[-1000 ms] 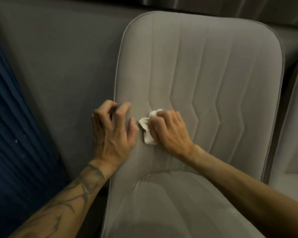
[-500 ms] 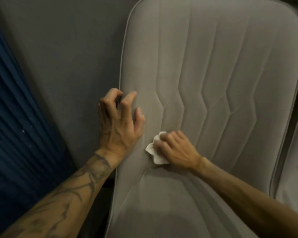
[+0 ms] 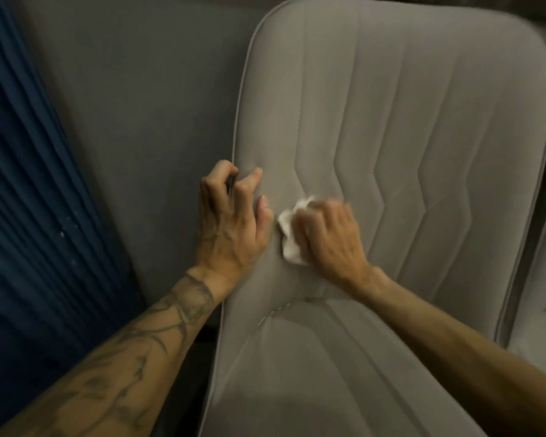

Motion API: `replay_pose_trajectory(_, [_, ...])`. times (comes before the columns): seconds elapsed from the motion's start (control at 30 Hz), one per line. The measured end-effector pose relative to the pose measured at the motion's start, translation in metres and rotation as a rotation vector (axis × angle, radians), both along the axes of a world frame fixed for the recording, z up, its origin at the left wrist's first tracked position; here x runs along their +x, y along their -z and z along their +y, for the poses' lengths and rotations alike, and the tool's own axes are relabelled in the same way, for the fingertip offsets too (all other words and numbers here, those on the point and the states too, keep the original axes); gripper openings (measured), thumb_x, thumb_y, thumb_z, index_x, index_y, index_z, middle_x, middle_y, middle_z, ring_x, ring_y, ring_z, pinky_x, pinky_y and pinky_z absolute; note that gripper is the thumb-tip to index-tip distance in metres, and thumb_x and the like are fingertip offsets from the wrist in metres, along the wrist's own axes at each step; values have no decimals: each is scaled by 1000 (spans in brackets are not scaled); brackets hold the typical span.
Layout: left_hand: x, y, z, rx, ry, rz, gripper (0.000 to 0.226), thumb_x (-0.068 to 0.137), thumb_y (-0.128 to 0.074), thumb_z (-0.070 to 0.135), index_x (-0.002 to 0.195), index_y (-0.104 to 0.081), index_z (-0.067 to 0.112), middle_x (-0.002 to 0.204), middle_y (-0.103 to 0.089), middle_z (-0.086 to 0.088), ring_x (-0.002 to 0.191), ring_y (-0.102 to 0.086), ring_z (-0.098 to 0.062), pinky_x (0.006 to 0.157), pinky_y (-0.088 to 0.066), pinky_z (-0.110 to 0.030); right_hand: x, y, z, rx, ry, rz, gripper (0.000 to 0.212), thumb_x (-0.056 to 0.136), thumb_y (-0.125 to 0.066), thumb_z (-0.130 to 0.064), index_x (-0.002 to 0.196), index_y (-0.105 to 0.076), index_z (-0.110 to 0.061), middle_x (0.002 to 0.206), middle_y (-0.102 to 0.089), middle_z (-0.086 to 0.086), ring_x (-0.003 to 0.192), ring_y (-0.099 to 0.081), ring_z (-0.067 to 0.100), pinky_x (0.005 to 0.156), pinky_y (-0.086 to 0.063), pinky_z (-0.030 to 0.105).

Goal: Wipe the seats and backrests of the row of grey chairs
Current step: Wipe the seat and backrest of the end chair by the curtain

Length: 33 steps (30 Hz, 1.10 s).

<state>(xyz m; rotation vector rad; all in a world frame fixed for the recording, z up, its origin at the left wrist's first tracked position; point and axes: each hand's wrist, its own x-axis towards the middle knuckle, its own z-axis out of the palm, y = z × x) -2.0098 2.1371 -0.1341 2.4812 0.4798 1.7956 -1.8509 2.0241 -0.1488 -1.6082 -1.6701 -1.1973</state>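
A grey padded chair fills the view; its stitched backrest (image 3: 423, 105) rises above the seat (image 3: 312, 373). My left hand (image 3: 230, 222) grips the backrest's left edge, fingers curled round the piping. My right hand (image 3: 328, 238) holds a crumpled white cloth (image 3: 290, 234) and presses it against the lower left of the backrest, just above the seat crease. The right hand is motion-blurred. Most of the cloth is hidden under its fingers.
A second grey chair (image 3: 542, 326) shows at the right edge, close beside this one. A grey wall (image 3: 139, 121) stands behind the chairs on the left, and a dark blue pleated curtain (image 3: 29, 216) hangs at the far left.
My right hand has slid the cloth back up the lower backrest, away from the seat crease. My left hand keeps its grip on the chair's left edge.
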Motion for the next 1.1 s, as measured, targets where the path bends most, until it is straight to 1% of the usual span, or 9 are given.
replay_pose_trajectory(0.1, [-11, 2, -10, -62, -12, 42, 38, 102, -58, 19, 138, -45, 14, 139, -33, -11, 114, -57, -37, 93, -55, -49, -6, -93, 28, 183, 14, 186, 15, 99, -58, -15, 101, -62, -1, 95, -58, 23, 87, -56, 38, 77, -45, 46])
replay_pose_trajectory(0.27, [-38, 22, -25, -181, 1, 160, 47, 104, -63, 19, 148, -46, 12, 158, -36, -11, 129, -60, -35, 87, -61, -50, -25, -189, 68, 284, -80, 215, 19, 100, -53, -19, 103, -60, -2, 103, -55, 17, 94, -55, 29, 82, -46, 40])
replay_pose_trajectory(0.37, [-48, 27, -38, -284, 45, 179, 47, 105, -62, 16, 149, -46, 10, 163, -31, -8, 138, -54, -32, 96, -58, -50, -51, -153, 61, 148, -81, 181, 19, 101, -52, -14, 103, -62, 2, 101, -56, 21, 92, -55, 35, 81, -45, 47])
replay_pose_trajectory(0.5, [-63, 33, -50, -347, 71, 203, 46, 102, -64, 12, 145, -47, 11, 162, -33, -7, 139, -53, -30, 103, -54, -50, -60, -139, 36, -209, -130, -87, 24, 103, -53, -17, 101, -64, 4, 96, -57, 25, 82, -56, 39, 71, -43, 48])
replay_pose_trajectory(0.7, [-85, 51, -59, -371, 89, 293, 58, 104, -59, 13, 157, -37, 22, 167, -24, 4, 144, -45, -19, 112, -50, -37, -64, -183, 75, 103, 14, 190, 26, 100, -49, -22, 108, -61, 0, 107, -56, 22, 96, -55, 37, 83, -45, 46])
replay_pose_trajectory(0.8, [-98, 63, -68, -393, 87, 355, 58, 106, -54, 16, 160, -34, 20, 171, -17, 6, 146, -42, -18, 114, -46, -33, -88, -120, 54, -14, -52, 212, 21, 100, -55, -16, 105, -63, 2, 100, -57, 23, 88, -56, 38, 76, -46, 49])
replay_pose_trajectory(0.9, [-115, 80, -83, -387, 32, 522, 64, 108, -48, 24, 166, -23, 18, 175, -4, 5, 150, -36, -17, 117, -42, -31, -108, -57, 21, -216, -102, 84, 19, 102, -58, -16, 107, -66, 0, 97, -60, 19, 83, -58, 36, 71, -45, 45])
replay_pose_trajectory(1.0, [-137, 96, -100, -452, 56, 733, 63, 112, -37, 35, 168, -12, 23, 172, 16, 15, 155, -19, -11, 124, -24, -22, -100, -54, 14, -333, -123, -104, 18, 102, -54, -18, 107, -65, -6, 97, -60, 15, 81, -57, 34, 70, -41, 42])
replay_pose_trajectory(1.1, [-158, 103, -111, -556, 103, 839, 58, 114, -30, 40, 168, -13, 27, 172, 10, 19, 155, -16, -7, 127, -16, -22, -92, -78, 27, -216, -46, -8, 17, 101, -55, -21, 103, -63, -7, 97, -57, 15, 80, -54, 34, 69, -37, 42])
